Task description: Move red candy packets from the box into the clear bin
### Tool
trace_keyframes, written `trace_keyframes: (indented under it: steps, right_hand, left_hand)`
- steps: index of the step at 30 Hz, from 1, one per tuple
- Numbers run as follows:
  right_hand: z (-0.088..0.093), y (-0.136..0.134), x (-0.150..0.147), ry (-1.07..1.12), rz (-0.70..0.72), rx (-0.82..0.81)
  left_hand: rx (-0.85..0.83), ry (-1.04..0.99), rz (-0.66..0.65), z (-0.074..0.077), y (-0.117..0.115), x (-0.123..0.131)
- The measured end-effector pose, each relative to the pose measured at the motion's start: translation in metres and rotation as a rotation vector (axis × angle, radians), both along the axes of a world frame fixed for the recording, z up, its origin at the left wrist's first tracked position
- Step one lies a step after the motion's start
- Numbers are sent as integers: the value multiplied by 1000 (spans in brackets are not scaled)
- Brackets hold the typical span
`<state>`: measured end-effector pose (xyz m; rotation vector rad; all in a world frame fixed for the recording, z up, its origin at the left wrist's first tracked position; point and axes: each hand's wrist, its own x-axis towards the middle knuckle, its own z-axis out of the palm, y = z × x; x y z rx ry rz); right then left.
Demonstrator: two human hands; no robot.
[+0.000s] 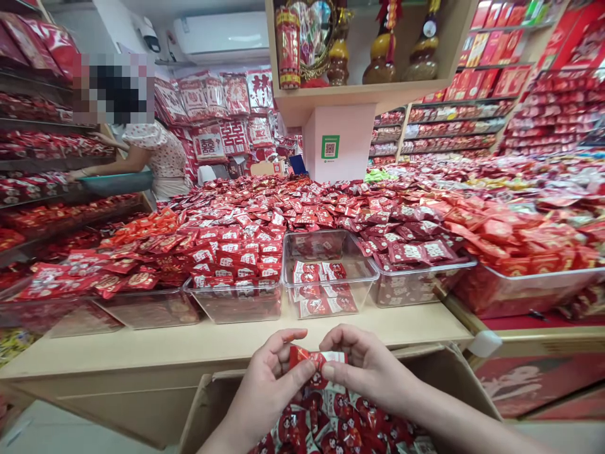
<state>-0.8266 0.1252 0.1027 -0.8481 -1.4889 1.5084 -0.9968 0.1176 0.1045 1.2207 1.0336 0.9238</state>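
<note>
Between my two hands is a small red and white candy packet (317, 364), held above an open cardboard box. My left hand (274, 372) pinches its left part with the thumb on top. On its right side, my right hand (362, 362) grips it with thumb and curled fingers. Many similar red and white packets (326, 422) lie loose in the cardboard box (208, 397) below. Just beyond my hands stands a clear plastic bin (293, 252) with several packets (326, 290) laid in neat rows on its bottom.
Clear bins heaped with red packets (236, 258) flank it, with dark red packets (416, 246) to the right. The wooden counter edge (142, 353) runs across in front. A person (146, 151) with a teal basket (118, 181) reaches into shelves at the left. A cabinet (331, 94) overhangs the middle.
</note>
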Motion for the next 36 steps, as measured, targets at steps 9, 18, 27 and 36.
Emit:
trace_keyframes:
  steps: [9,18,27,36]
  right_hand:
    - [-4,-2,-4,-165,-85,180]
    - [-2,-5,-4,-335,-110,319]
    - [1,1,1,-266,4,159]
    - [58,54,34,-230,-431,396]
  left_hand:
    - [52,-44,118,8,-5,7]
    - [138,186,9,-1,-18,14]
    - [81,120,39,9,-13,10]
    - [274,289,267,0,21,-18]
